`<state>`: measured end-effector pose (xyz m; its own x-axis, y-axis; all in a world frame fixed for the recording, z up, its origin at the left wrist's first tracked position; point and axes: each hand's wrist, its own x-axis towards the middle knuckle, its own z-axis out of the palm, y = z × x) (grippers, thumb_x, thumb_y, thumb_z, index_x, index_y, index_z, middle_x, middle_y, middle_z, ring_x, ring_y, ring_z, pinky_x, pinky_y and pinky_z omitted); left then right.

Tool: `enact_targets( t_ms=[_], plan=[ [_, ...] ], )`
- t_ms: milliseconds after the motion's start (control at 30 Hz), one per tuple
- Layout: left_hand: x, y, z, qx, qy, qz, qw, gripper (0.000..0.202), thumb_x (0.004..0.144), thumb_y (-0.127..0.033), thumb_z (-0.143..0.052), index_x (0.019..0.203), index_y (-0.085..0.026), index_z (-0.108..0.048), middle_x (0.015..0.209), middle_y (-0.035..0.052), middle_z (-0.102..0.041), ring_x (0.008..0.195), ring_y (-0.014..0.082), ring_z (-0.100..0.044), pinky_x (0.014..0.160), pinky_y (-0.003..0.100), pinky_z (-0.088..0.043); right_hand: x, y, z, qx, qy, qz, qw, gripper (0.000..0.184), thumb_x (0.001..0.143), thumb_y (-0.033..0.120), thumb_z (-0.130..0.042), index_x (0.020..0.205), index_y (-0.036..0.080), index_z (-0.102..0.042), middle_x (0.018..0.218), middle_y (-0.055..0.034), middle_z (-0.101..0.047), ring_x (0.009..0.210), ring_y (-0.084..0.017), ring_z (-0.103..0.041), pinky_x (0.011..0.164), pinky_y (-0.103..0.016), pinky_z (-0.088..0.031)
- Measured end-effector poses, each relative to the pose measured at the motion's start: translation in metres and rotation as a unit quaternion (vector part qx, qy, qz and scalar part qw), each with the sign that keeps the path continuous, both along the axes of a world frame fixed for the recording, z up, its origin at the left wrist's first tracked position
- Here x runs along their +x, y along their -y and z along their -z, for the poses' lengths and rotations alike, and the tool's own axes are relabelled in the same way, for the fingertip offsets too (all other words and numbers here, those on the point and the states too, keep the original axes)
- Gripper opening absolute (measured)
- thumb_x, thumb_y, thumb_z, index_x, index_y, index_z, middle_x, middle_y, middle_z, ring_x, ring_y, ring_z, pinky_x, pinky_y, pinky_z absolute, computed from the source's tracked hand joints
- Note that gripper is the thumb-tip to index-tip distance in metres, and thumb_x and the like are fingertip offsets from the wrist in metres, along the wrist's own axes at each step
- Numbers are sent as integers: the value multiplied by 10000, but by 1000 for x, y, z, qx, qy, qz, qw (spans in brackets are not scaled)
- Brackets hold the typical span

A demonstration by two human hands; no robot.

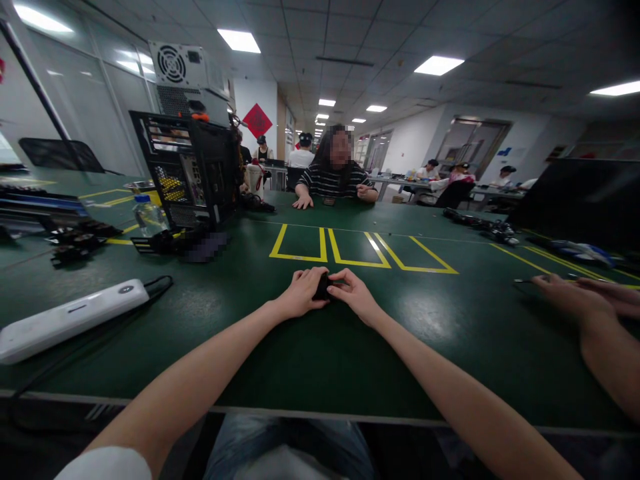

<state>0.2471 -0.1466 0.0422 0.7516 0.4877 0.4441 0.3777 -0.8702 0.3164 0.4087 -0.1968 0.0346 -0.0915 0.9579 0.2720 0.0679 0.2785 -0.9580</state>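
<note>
Both hands meet at a small black object (323, 287) on the green table (280, 360), just in front of the yellow tape outlines. My left hand (304, 293) wraps round its left side, fingers over the top and thumb below. From the right, my right hand (354, 295) pinches at the object's edge with thumb and fingers close together. The fingers cover much of the object, so its exact kind cannot be made out.
Yellow tape boxes (330, 259) lie beyond my hands. On the left stand an open computer case (200, 173), a plastic bottle (148, 217) and a white power strip (75, 317). A co-worker's hands (575, 297) work at the right; another person (340, 177) sits opposite.
</note>
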Motion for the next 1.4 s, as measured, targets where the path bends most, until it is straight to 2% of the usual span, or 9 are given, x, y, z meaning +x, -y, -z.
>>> enact_targets(
  t_ms=[200, 433, 567, 700, 867, 1000, 1100, 1233, 1400],
  plan=[
    [0, 1, -1, -9, -3, 2, 1000, 540, 705, -327, -542, 1151, -205, -264, 1114, 77, -436, 1040, 224, -414, 903, 411, -251, 3, 0, -2, -4, 32, -3, 999, 353, 653, 234, -599, 976, 203, -462, 1036, -33, -510, 1002, -166, -496, 895, -355, -376],
    [0, 0, -1, -9, 0, 2, 1000, 547, 693, -308, -555, 1146, -205, -266, 1109, 76, -438, 1034, 225, -417, 902, 409, -256, 4, 3, -2, 0, 15, -41, 999, 365, 604, 198, -639, 917, 213, -450, 1013, -9, -501, 940, -143, -523, 860, -331, -400],
    [-1, -1, 0, -9, 1, 2, 1000, 543, 699, -338, -545, 1147, -205, -268, 1106, 77, -438, 1036, 228, -415, 893, 409, -264, 4, 2, 0, -12, 14, 7, 1000, 207, 647, 274, -595, 780, 185, -464, 956, -11, -521, 849, -132, -546, 795, -321, -426],
    [1, -3, 2, -15, 1, -7, 1000, 561, 691, -354, -550, 1154, -212, -267, 1110, 77, -435, 1035, 235, -417, 892, 415, -263, 9, -4, 7, 4, 33, 46, 998, 244, 620, 279, -615, 768, 183, -446, 888, 2, -518, 816, -126, -551, 785, -315, -430],
    [3, -10, 3, -65, -4, -29, 997, 596, 665, -391, -567, 1154, -219, -275, 1136, 83, -424, 1034, 255, -425, 872, 432, -290, 17, -8, 14, -2, 123, 89, 988, 377, 620, 267, -615, 944, 206, -431, 933, -20, -524, 901, -143, -537, 847, -346, -405],
    [1, -18, 5, -149, -7, -58, 987, 572, 645, -443, -569, 1109, -209, -331, 1060, 78, -482, 989, 259, -464, 845, 443, -331, 16, -2, 10, -2, 261, 113, 959, 476, 623, 306, -616, 1049, 213, -424, 1063, -57, -502, 1025, -185, -474, 908, -405, -345],
    [0, -19, 7, -191, 21, -44, 980, 580, 644, -408, -585, 1122, -209, -322, 1072, 74, -483, 981, 235, -482, 833, 398, -371, 13, 2, 7, 8, 328, 118, 937, 459, 637, 296, -605, 1056, 211, -438, 1081, -58, -499, 1033, -196, -466, 903, -417, -342],
    [0, -15, 6, -211, 37, -41, 976, 644, 623, -418, -608, 1146, -201, -300, 1113, 88, -460, 1007, 237, -478, 815, 372, -403, 10, 2, 5, 12, 336, 127, 933, 401, 660, 250, -584, 1037, 199, -456, 1060, -59, -513, 1015, -190, -476, 893, -403, -348],
    [1, -7, -4, -159, 2, -50, 986, 602, 658, -400, -586, 1141, -201, -285, 1102, 85, -467, 997, 235, -487, 826, 398, -391, 10, 3, 2, 24, 304, 115, 945, 402, 652, 227, -595, 1030, 201, -460, 1045, -60, -526, 995, -196, -488, 877, -406, -349]
  ],
)
